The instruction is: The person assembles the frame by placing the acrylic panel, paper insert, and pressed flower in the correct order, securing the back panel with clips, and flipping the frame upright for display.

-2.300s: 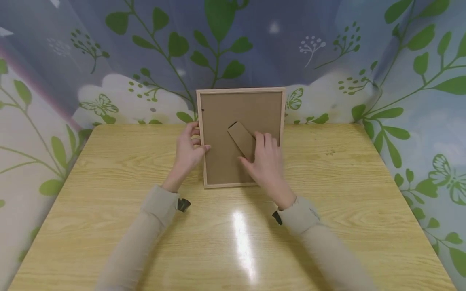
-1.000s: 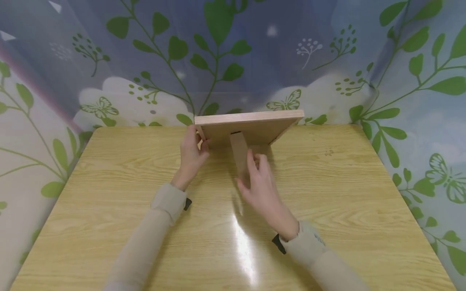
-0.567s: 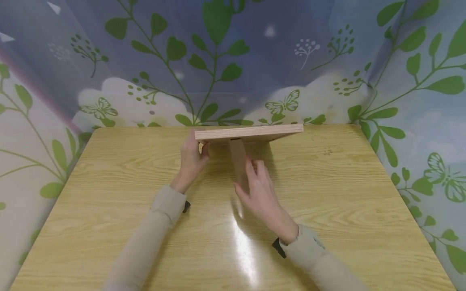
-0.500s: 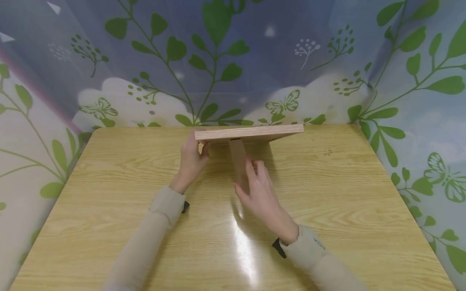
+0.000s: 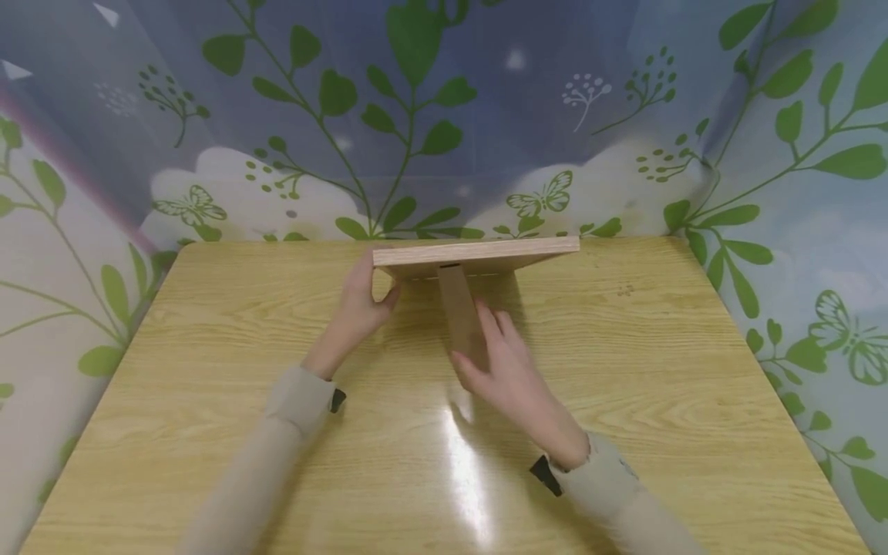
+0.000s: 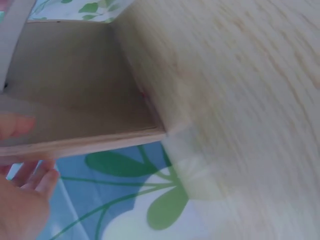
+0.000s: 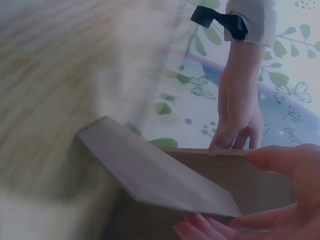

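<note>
A picture frame [image 5: 479, 251] with a light wooden rim and brown backing stands on the table, its back toward me. A flat brown easel leg [image 5: 459, 312] swings out from the backing. At the frame's left edge is my left hand [image 5: 357, 312], fingers behind the rim and thumb on the back side; the left wrist view shows the rim [image 6: 100, 145] between them. My right hand [image 5: 513, 378] loosely straddles the lower leg, thumb left and fingers right. In the right wrist view its fingers [image 7: 200, 227] lie under the leg [image 7: 160, 175], with the thumb spread above.
The wood-grain table [image 5: 645, 401] reaches toward me and to both sides of the frame. Close behind stands a patterned backdrop [image 5: 277, 146] with leaves and butterflies, folding round at left and right. A bright reflection shines on the tabletop.
The frame has been tilted upright, its leg drawn out from the backing. In the last half second both hands have shifted slightly back, and the left thumb has moved away from the rim.
</note>
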Motion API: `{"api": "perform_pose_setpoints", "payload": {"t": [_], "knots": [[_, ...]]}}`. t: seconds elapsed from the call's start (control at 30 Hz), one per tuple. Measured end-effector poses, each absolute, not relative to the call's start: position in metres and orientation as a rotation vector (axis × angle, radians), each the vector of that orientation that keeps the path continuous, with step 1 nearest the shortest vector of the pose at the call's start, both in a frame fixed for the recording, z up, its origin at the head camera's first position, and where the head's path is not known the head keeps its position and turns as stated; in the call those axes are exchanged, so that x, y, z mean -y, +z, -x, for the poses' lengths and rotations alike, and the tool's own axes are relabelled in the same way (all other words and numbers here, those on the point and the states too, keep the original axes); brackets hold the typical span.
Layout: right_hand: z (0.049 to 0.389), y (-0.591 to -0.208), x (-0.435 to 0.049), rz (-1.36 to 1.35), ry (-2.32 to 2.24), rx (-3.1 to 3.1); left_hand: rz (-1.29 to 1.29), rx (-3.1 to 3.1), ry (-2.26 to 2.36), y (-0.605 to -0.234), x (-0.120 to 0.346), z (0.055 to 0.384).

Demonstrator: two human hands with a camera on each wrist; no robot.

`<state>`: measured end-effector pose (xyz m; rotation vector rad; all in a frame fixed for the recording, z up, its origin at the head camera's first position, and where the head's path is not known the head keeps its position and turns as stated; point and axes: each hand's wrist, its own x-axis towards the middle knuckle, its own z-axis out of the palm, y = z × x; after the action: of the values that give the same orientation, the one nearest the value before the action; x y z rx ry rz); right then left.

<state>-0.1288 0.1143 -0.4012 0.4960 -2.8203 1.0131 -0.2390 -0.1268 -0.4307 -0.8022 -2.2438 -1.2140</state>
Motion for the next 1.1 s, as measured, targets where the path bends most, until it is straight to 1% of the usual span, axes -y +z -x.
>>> {"api": "perform_pose_setpoints", "payload": {"t": [0.17, 0.3, 0.4, 0.5, 0.6, 0.67, 0.83, 1.1], "knots": [[0.125, -0.386, -0.127, -0.459, 1.035, 2.769, 0.814, 2.276, -1.321, -0.415, 0.135, 0.225], [0.127, -0.371, -0.144, -0.451, 1.109, 2.477, 0.801, 2.254, -1.445, -0.398, 0.141, 0.208], [0.129, -0.357, -0.160, -0.427, 1.174, 2.207, 0.721, 2.230, -1.545, -0.381, 0.142, 0.188], [0.131, -0.341, -0.176, -0.346, 1.216, 2.048, 0.638, 2.210, -1.672, -0.365, 0.139, 0.162], [0.132, -0.328, -0.189, -0.269, 1.269, 2.078, 0.618, 2.177, -1.793, -0.353, 0.134, 0.139], [0.131, -0.322, -0.196, -0.248, 1.311, 2.189, 0.645, 2.157, -1.847, -0.348, 0.130, 0.129], [0.132, -0.317, -0.201, -0.324, 1.408, 2.433, 0.724, 2.122, -1.925, -0.345, 0.123, 0.129], [0.134, -0.313, -0.200, -0.362, 1.407, 2.579, 0.706, 2.112, -1.985, -0.345, 0.115, 0.129]]}}
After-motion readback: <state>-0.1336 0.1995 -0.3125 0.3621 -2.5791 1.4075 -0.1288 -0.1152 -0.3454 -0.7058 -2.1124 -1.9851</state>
